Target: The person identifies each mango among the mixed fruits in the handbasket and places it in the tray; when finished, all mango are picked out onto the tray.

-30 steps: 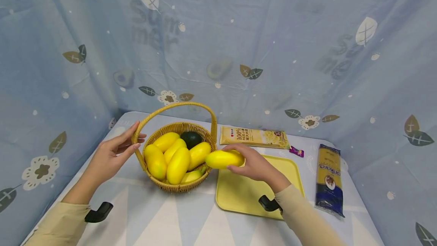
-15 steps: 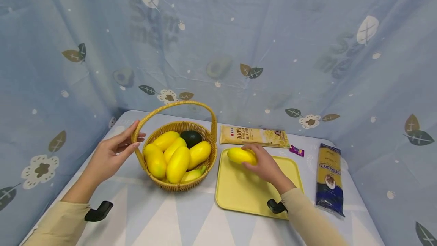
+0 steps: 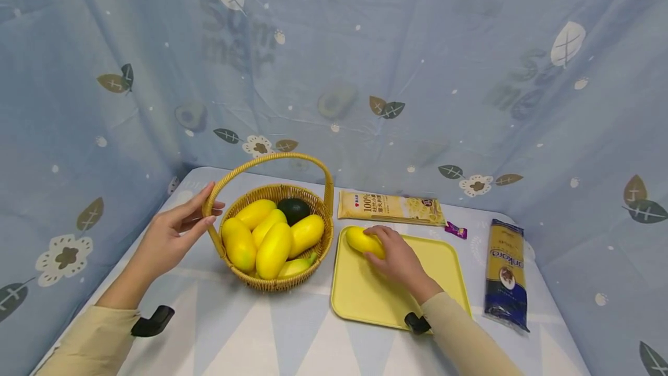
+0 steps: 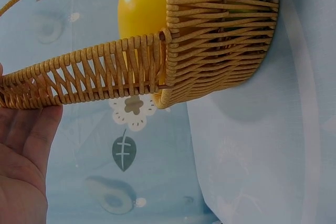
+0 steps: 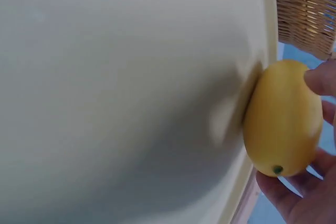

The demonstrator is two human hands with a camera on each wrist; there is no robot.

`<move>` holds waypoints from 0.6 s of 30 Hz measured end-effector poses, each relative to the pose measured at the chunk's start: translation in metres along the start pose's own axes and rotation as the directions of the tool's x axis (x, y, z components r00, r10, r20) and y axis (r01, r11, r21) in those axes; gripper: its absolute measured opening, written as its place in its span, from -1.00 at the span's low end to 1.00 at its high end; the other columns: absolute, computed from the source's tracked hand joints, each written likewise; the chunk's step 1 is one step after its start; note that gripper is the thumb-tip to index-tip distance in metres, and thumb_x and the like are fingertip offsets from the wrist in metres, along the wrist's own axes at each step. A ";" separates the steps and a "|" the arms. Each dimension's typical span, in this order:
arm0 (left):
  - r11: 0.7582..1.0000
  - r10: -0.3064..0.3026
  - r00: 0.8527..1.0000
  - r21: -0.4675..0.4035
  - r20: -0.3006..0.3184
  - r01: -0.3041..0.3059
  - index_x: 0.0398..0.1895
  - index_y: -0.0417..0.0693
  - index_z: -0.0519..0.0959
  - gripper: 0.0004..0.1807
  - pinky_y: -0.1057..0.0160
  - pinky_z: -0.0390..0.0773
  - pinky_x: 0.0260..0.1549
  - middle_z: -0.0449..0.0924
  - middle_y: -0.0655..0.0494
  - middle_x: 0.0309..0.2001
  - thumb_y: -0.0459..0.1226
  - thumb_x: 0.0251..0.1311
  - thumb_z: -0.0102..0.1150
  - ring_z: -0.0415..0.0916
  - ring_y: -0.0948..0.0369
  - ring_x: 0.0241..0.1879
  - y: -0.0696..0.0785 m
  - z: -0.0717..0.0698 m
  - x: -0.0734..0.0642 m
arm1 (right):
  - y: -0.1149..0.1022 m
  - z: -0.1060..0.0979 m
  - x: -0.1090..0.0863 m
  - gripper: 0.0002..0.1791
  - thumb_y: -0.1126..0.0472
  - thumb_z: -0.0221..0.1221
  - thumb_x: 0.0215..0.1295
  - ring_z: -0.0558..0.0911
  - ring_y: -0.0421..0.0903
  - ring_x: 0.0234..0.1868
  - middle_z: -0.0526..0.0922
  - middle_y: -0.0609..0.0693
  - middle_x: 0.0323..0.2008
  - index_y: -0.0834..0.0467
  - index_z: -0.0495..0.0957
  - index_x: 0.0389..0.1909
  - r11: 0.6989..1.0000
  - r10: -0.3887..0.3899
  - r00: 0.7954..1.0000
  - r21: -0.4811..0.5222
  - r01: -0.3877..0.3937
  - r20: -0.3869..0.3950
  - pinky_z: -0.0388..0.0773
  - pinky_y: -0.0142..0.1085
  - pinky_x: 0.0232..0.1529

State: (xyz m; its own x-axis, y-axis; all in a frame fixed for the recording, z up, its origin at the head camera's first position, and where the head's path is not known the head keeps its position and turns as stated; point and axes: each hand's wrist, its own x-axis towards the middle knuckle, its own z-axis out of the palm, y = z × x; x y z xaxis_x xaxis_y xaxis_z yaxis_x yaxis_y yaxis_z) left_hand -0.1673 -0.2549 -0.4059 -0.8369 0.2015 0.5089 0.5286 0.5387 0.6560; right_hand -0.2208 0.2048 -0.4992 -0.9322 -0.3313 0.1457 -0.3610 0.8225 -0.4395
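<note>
The left hand [image 3: 169, 239] pinches the handle [image 3: 268, 156], probably to keep the basket [image 3: 275, 286] beside it steady. The right hand [image 3: 398, 257] grips a fruit [image 3: 359, 240] at the tray [image 3: 360, 300] beneath this hand, perhaps so it cannot roll.

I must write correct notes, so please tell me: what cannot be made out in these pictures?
Head view: bottom of the basket, hidden by yellow fruits.
Head view: print on the purple packet, too small.
Right wrist view: part of the right hand, cut off by right edge.
</note>
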 end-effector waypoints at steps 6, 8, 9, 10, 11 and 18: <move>1.000 0.003 1.000 0.001 -0.007 -0.003 0.57 0.12 0.27 -0.12 0.61 0.50 -0.02 0.70 -0.13 0.05 -0.61 0.22 0.26 0.57 0.55 0.01 0.000 -0.001 0.000 | -0.005 -0.004 -0.001 -0.47 0.09 0.31 0.35 0.44 0.11 0.36 0.48 0.02 0.35 -0.03 0.49 0.32 1.000 -0.003 0.999 0.026 0.002 0.047 0.34 0.08 0.41; 1.000 0.004 1.000 -0.001 -0.006 -0.004 0.57 0.12 0.26 -0.12 0.62 0.50 -0.02 0.70 -0.13 0.05 -0.61 0.22 0.26 0.57 0.55 0.00 -0.001 0.000 0.000 | -0.006 -0.002 0.000 -0.46 0.08 0.33 0.34 0.45 0.12 0.34 0.49 0.05 0.33 -0.02 0.50 0.32 1.000 0.011 0.999 0.022 -0.012 0.034 0.36 0.08 0.39; 1.000 0.003 1.000 -0.001 -0.007 -0.003 0.57 0.12 0.26 -0.12 0.62 0.50 -0.02 0.70 -0.14 0.05 -0.60 0.23 0.26 0.57 0.56 0.01 -0.001 0.000 0.000 | -0.006 -0.001 0.000 -0.46 0.07 0.34 0.33 0.46 0.13 0.33 0.49 0.06 0.32 -0.02 0.51 0.32 1.000 0.023 0.999 0.021 -0.023 0.024 0.37 0.09 0.38; 1.000 0.003 1.000 0.000 -0.006 -0.003 0.57 0.13 0.26 -0.12 0.62 0.50 -0.02 0.70 -0.15 0.05 -0.60 0.23 0.26 0.56 0.56 0.01 -0.001 0.000 0.000 | -0.007 0.001 0.001 -0.45 0.07 0.35 0.32 0.46 0.13 0.32 0.50 0.07 0.31 -0.03 0.51 0.32 0.999 0.034 0.999 0.018 -0.035 0.013 0.38 0.08 0.38; 1.000 0.001 1.000 -0.001 -0.005 -0.001 0.57 0.13 0.26 -0.13 0.62 0.50 -0.02 0.70 -0.14 0.05 -0.59 0.24 0.26 0.56 0.56 0.01 -0.001 0.000 0.000 | -0.008 0.003 0.001 -0.44 0.06 0.36 0.31 0.47 0.13 0.31 0.50 0.08 0.30 -0.04 0.51 0.32 0.999 0.049 0.999 0.015 -0.049 0.003 0.39 0.08 0.37; 1.000 0.001 1.000 0.001 -0.007 -0.001 0.57 0.13 0.27 -0.13 0.61 0.50 -0.02 0.70 -0.05 0.06 -0.60 0.23 0.26 0.57 0.55 0.02 0.001 0.001 0.000 | -0.017 0.011 0.001 -0.43 0.03 0.39 0.28 0.49 0.14 0.23 0.49 0.12 0.23 -0.08 0.53 0.31 0.996 0.085 0.995 -0.009 -0.085 -0.044 0.49 0.06 0.27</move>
State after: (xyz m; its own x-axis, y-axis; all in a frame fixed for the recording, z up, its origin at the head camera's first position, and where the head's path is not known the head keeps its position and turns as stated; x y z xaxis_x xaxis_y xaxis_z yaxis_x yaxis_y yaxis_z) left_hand -0.1668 -0.2537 -0.4053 -0.8355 0.1965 0.5132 0.5292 0.5394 0.6550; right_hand -0.2154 0.1851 -0.5017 -0.9596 -0.2397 0.1472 -0.2806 0.8518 -0.4424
